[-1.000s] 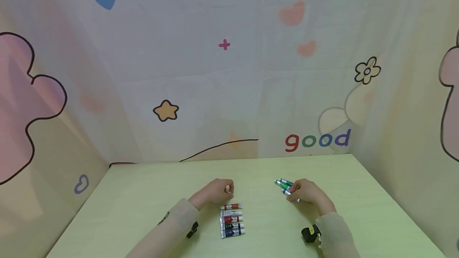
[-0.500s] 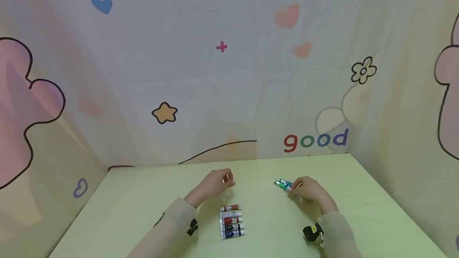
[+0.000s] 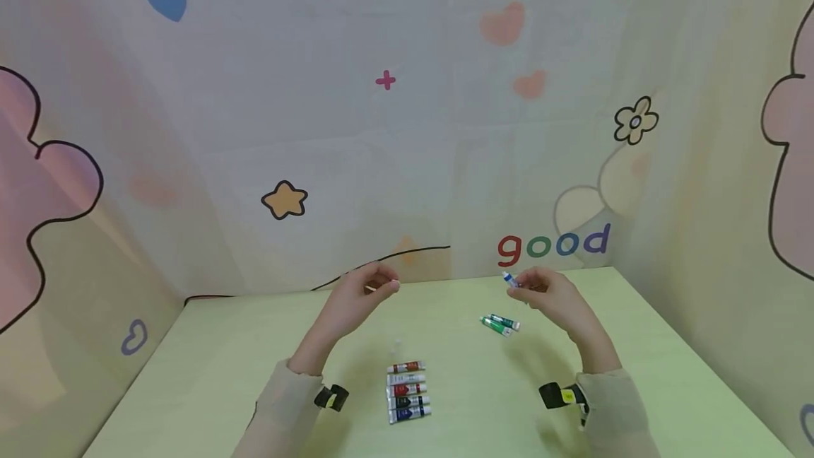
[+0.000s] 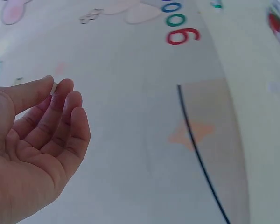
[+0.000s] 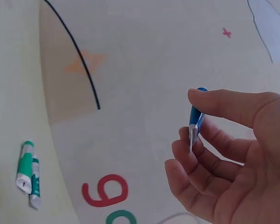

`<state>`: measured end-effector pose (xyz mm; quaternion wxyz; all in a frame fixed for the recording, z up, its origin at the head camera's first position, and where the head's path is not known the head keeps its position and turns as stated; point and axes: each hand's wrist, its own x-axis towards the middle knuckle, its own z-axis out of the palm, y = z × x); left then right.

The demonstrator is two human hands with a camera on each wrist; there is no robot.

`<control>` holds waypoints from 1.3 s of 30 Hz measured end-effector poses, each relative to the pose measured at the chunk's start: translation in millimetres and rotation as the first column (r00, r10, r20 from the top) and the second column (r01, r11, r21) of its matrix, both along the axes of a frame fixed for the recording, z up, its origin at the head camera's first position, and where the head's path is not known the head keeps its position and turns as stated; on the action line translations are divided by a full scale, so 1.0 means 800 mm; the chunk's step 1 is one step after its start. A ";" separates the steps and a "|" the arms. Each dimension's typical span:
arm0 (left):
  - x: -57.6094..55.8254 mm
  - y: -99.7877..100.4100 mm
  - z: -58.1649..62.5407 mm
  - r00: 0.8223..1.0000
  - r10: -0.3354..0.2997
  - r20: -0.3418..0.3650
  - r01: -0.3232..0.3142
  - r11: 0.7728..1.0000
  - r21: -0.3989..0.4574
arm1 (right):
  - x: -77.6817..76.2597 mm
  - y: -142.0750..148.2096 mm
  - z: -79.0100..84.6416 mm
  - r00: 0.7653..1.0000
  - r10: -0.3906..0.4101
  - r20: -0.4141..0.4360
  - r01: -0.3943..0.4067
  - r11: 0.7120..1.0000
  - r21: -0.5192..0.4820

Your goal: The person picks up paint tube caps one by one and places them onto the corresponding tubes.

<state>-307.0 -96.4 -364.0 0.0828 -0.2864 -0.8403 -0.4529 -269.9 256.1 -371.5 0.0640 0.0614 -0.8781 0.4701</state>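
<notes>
My right hand (image 3: 548, 294) is raised over the far right of the table, pinching a small blue paint tube (image 3: 511, 280) between thumb and fingers. In the right wrist view the blue tube (image 5: 194, 119) points its flat silver end downward. My left hand (image 3: 364, 297) is lifted at the far middle; its thumb and index fingertip pinch a tiny white piece (image 4: 54, 88), too small to make out its kind. Two green paint tubes (image 3: 496, 326) lie side by side below the right hand. A column of several paint tubes (image 3: 407, 390), orange-red, white, red, dark and blue, lies nearer me.
Tiny whitish bits (image 3: 397, 346) lie just beyond the column of tubes. The pale green table (image 3: 254, 359) ends at a printed cloth backdrop (image 3: 356, 126), with cloth sides left and right. Each wrist wears a black camera.
Both hands have risen from the table. The right hand has lifted the blue paint tube away from the two green ones, which stay lying. The left hand has moved up and away from the column.
</notes>
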 end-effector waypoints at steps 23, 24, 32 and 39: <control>0.112 -0.029 0.059 0.992 0.029 -0.126 -0.007 0.986 0.168 | 0.089 -0.099 0.074 0.905 0.112 -0.410 -0.093 0.994 0.064; 0.115 -0.028 0.058 0.991 0.032 -0.128 -0.010 0.986 0.169 | 0.092 -0.105 0.072 0.900 0.129 -0.415 -0.111 0.991 0.070; 0.137 -0.023 0.045 0.991 -0.008 -0.132 0.027 0.989 0.145 | 0.107 -0.142 0.049 0.816 0.326 -0.478 -0.306 0.944 0.121; 0.148 -0.020 0.040 0.991 -0.045 -0.130 0.063 0.989 0.137 | 0.109 -0.153 0.044 0.770 0.375 -0.517 -0.348 0.925 0.152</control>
